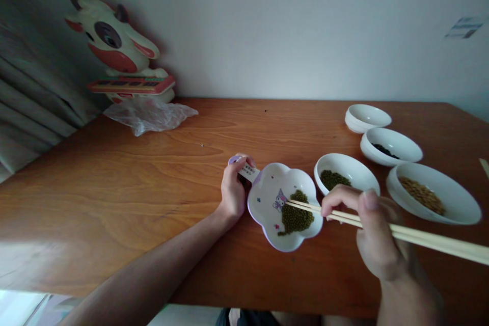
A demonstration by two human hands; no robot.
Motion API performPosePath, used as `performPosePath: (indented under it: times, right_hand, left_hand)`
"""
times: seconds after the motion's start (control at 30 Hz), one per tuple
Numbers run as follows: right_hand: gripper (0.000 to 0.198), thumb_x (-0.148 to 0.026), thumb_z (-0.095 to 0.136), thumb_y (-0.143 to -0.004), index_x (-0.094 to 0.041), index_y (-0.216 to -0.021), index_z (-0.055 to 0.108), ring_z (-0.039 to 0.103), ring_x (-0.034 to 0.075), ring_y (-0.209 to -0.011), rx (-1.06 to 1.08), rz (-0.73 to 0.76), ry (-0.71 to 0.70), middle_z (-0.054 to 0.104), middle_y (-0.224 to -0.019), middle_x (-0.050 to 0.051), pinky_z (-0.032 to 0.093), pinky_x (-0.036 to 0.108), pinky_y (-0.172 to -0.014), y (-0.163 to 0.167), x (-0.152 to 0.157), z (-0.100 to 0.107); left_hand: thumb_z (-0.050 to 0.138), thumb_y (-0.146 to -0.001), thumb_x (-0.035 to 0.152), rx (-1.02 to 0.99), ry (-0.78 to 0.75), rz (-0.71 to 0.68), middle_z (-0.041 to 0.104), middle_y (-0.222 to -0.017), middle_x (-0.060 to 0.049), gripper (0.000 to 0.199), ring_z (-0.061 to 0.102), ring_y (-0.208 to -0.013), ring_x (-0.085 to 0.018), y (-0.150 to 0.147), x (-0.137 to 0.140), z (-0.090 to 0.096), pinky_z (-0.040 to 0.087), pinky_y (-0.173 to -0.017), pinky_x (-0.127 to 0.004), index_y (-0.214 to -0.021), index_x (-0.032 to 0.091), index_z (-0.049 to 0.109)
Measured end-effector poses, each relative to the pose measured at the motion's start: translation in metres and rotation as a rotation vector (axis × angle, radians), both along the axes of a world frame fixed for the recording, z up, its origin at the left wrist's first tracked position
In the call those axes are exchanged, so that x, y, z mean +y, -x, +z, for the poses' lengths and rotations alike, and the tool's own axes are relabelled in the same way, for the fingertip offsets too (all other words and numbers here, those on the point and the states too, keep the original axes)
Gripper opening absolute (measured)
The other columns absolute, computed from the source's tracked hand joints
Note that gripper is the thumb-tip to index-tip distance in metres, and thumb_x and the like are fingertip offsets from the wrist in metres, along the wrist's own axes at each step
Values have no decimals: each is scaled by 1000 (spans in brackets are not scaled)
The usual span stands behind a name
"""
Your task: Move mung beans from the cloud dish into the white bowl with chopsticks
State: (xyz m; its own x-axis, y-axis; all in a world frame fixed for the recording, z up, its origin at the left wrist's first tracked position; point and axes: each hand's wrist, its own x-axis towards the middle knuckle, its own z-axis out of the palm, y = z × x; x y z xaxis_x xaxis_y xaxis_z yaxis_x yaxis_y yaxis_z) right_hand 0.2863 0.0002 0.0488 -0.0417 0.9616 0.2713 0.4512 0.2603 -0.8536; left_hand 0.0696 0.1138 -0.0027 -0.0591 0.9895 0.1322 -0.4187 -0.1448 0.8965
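Observation:
My left hand [235, 188] is closed around the handle of a white flower-shaped bowl [267, 209] with a lilac rim and a cartoon figure printed inside. Green mung beans [298, 216] lie heaped in the right part of this bowl. In my right hand [376, 229] is a pair of pale chopsticks [349, 218], their tips close together at the edge of the beans. Just beyond my right fingers stands a white round bowl [364, 175] holding more green beans. Whether the chopstick tips grip a bean is too small to tell.
On the right stand a bowl [466, 204] of tan grains, a bowl [412, 150] with dark bits and another white bowl [367, 112]. At the back left, a cow-shaped toy keyboard [132, 84] sits by crumpled clear plastic [153, 117]. The wooden table [171, 173] meets a wall behind.

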Motion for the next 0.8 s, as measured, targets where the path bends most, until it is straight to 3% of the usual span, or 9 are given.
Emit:
performPosePath:
  times: [0.8]
  right_hand:
    - [73,-65,13,-104,-24,-75,65,59,19,-65,-32,-43,-17,65,-69,3,39,33,-62,-6,-1,-3]
  left_hand:
    - [52,-86,29,3,0,6,48,-72,-1,23,45,-67,-15,0,0,-1,39,-64,-28,-66,19,57]
